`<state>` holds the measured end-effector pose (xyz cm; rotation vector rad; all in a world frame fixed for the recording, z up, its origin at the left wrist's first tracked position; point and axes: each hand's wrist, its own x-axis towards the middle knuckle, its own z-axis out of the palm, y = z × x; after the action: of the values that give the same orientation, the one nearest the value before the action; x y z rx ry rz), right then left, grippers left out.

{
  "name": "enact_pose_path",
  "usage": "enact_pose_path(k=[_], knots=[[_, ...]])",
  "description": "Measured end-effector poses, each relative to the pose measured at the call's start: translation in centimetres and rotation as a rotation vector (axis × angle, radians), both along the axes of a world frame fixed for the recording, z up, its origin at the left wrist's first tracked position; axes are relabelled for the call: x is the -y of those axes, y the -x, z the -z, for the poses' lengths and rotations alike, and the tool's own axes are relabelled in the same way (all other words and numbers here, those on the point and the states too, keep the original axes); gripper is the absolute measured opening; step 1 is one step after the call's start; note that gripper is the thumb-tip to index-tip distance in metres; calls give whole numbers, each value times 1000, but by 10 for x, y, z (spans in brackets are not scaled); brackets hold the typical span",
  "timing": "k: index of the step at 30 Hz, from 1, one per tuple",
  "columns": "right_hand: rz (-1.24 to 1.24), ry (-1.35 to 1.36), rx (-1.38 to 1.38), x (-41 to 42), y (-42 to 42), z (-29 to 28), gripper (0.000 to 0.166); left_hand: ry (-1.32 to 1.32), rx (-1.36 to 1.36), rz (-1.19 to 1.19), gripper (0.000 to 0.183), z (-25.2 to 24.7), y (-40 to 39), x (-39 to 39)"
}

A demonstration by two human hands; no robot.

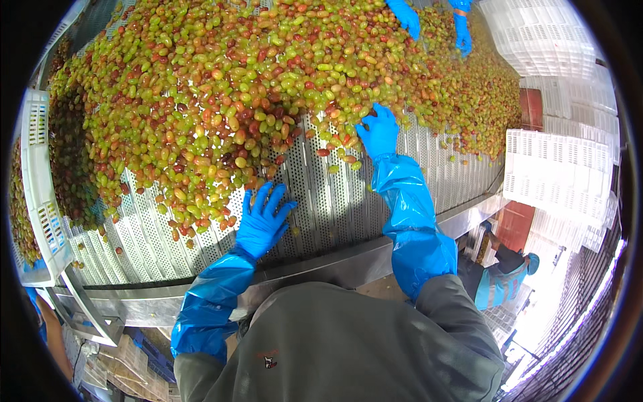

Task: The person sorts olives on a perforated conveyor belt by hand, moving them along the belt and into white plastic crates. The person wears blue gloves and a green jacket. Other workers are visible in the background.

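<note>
A thick spread of loose green and reddish grapes [221, 90] lies over a perforated metal conveyor belt [321, 196]. My left hand [262, 221], in a blue glove and plastic sleeve cover, is over the belt at the lower edge of the grapes, fingers apart and holding nothing visible. Further up and to the right, my right hand [379, 131], gloved the same way, touches the near edge of the spread with its fingers apart and slightly bent. Its fingertips are among the grapes, and no grape shows gripped in it.
Two blue-gloved hands of another person [462, 37] reach over the far grapes. A metal rail [341, 264] runs along the near side. White plastic crates [557, 176] are stacked right; another crate [47, 226] stands at left. A person in a vest [497, 284] is at lower right.
</note>
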<state>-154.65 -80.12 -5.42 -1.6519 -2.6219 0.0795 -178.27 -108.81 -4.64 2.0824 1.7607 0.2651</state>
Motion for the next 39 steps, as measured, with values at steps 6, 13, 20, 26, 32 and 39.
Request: enact_pose_path(k=[6,13,20,26,32,39], knots=[[272,224,-878,47,-9,-17,28,-102,-39,-22,40,27,8,-25],[589,1424,-854,140,-108,-117,33,-319,-145,-16,42,33,73,-75],[711,1708,-75,239,-216,-131,45,-245,-142,76,40,23,81,-87],[675,1488,-245,196,-180,-128,35,-252,-123,87,39,21,83,-84],[578,372,-209,114,-125,-58,45,-189,-202,108,40,18,84,-82],[511,199,-467,103,-129,30,42,-249,-138,118,40,29,88,-81]])
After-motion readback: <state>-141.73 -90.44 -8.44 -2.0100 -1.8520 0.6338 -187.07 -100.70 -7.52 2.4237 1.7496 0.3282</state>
